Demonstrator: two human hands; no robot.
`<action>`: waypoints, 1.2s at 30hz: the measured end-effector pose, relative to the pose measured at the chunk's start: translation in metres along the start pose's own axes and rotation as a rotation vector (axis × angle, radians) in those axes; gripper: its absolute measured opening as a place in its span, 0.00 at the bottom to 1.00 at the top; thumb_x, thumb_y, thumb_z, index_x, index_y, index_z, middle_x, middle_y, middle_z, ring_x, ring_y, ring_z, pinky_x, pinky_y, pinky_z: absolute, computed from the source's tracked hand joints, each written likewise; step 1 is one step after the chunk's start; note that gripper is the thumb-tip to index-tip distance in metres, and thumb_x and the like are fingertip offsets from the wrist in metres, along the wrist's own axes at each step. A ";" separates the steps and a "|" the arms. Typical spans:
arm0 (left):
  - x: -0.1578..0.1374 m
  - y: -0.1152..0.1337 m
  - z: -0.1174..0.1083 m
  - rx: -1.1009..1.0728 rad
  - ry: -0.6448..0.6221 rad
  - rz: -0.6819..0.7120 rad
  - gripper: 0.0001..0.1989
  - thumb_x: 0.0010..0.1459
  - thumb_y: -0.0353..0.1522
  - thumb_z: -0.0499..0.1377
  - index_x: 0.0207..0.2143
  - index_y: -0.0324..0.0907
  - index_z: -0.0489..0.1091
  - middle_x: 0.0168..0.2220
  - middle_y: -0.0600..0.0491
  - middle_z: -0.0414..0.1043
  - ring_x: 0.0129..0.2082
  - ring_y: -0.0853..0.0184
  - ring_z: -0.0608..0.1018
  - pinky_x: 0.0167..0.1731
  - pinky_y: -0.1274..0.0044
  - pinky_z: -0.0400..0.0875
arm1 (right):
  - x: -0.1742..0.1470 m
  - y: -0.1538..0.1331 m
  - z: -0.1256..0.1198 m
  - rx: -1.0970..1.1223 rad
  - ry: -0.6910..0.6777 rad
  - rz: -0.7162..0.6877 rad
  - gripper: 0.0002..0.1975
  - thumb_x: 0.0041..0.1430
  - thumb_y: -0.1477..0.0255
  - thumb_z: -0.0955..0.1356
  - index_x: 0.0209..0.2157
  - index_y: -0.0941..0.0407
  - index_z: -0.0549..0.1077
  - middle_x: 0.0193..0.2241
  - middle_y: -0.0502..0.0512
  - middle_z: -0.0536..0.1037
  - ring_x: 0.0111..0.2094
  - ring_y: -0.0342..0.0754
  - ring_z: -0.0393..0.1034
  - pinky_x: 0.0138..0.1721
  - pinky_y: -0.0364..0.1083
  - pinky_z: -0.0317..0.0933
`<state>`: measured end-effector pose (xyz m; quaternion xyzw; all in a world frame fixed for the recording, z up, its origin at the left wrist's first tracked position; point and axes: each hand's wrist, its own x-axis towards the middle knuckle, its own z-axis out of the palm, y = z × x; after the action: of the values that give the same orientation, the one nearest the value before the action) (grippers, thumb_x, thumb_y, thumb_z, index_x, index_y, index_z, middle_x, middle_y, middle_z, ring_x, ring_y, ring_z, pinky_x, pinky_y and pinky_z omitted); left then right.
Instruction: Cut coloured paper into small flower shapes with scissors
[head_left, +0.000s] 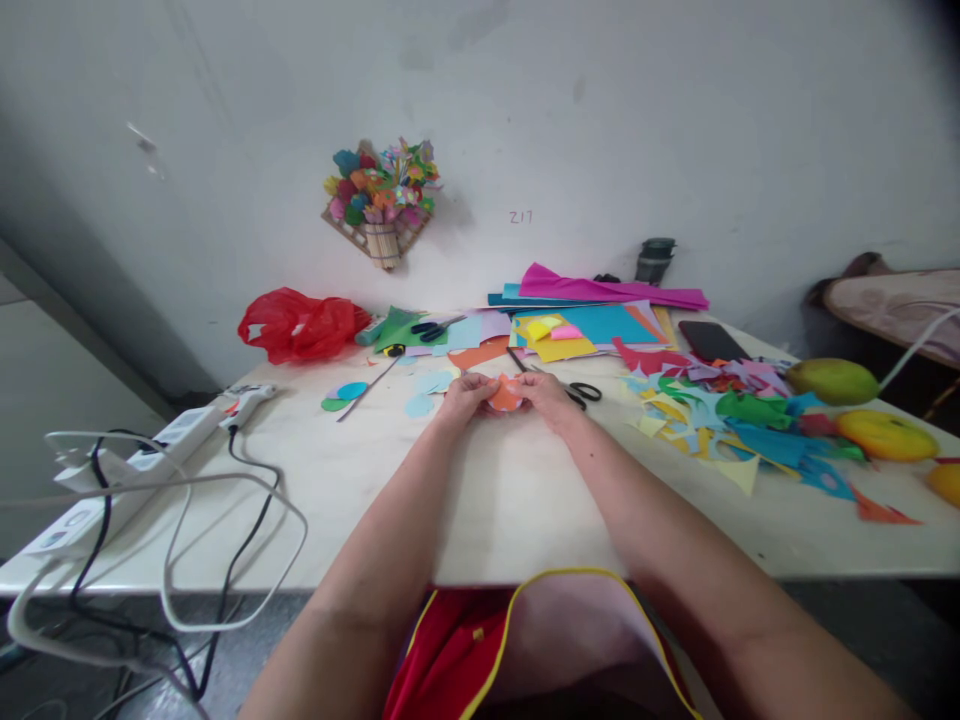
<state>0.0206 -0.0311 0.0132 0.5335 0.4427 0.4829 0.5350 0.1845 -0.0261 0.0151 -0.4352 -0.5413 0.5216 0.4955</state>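
Between my two hands is a small orange paper piece (507, 394), roughly round, held just above the white table. My left hand (471, 395) pinches its left side and my right hand (541, 393) its right side, thumbs on top. A paler edge shows under the orange; whether that is a second sheet I cannot tell. Black-handled scissors (585, 393) lie beside my right hand, partly covered by it. Left of my left hand are pale blue paper circles (420, 404). Further left sit a blue paper circle (352, 390) and a green one (334, 404).
Colourful paper scraps (739, 410) heap at the right, near a phone (712, 341) and a mango (886, 435). Coloured sheets (592, 325) and a second pair of scissors (429, 330) lie at the back. A red plastic bag (300, 326) and corded power strip (176, 432) occupy the left.
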 end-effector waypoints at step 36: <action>0.007 -0.007 -0.006 -0.128 -0.195 -0.009 0.20 0.42 0.38 0.73 0.33 0.35 0.73 0.33 0.44 0.80 0.31 0.59 0.83 0.36 0.71 0.78 | 0.004 0.002 0.000 -0.015 0.079 -0.028 0.11 0.39 0.66 0.75 0.19 0.56 0.71 0.17 0.46 0.71 0.20 0.42 0.65 0.23 0.42 0.63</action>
<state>0.0159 -0.0230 0.0063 0.5408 0.3592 0.4534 0.6107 0.1837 -0.0224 0.0131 -0.4516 -0.5313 0.4927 0.5206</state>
